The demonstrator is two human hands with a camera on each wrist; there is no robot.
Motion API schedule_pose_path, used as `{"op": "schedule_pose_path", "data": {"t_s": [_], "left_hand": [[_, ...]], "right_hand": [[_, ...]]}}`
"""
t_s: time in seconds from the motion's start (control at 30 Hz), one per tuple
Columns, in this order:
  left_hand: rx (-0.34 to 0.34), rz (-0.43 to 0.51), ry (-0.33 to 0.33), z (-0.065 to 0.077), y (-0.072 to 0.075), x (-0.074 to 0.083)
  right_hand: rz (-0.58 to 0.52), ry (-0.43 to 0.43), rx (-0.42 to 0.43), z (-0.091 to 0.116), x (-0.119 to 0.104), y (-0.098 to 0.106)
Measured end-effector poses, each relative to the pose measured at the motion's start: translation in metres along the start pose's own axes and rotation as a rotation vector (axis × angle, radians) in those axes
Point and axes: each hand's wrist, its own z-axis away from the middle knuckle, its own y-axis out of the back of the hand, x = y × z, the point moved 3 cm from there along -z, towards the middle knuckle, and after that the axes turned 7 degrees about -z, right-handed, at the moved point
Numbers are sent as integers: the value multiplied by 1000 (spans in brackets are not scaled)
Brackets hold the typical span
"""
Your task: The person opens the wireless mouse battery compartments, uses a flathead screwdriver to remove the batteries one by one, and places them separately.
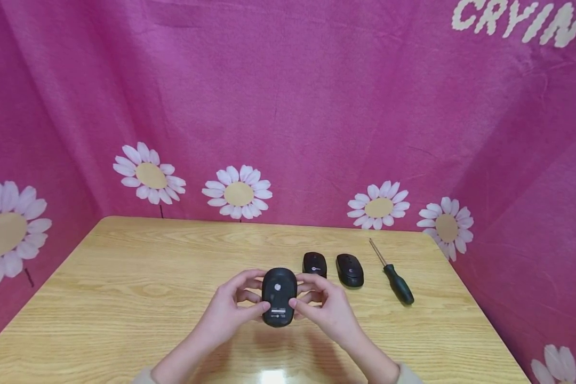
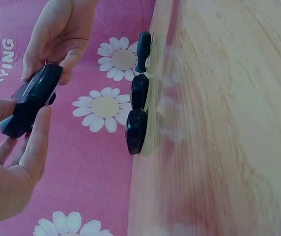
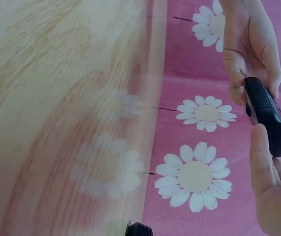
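Both hands hold a black computer mouse (image 1: 279,298) up above the near middle of the table, its labelled underside turned toward the head camera. My left hand (image 1: 232,304) pinches its left edge, thumb on the underside and fingers behind. On the right edge, my right hand (image 1: 327,308) grips it the same way. From the side, the left wrist view shows the mouse (image 2: 31,101) between the two hands, and the right wrist view shows the mouse (image 3: 266,115) well off the table.
Behind the right hand lie two more black mice, one mouse (image 1: 314,264) partly hidden by the fingers and another mouse (image 1: 350,270) beside it. A screwdriver (image 1: 398,284) with a dark handle lies farther right on the wooden table (image 1: 125,298). Pink flowered cloth (image 1: 288,106) hangs around the table.
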Motion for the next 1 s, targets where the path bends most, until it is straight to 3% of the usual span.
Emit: {"op": "schedule_pose_path", "data": {"t_s": [0.23,0.5,1.0], "left_hand": [[-67,89,86,2,-2,-3],[-94,162,177,7,-4,-8],[-142,188,202,14,-9,-13]], "right_hand": [[-62,-62,-55,3,0,-2],[-21,-125,-81,5,-1,-4],[96,-81,-157,2,-2,-4]]}}
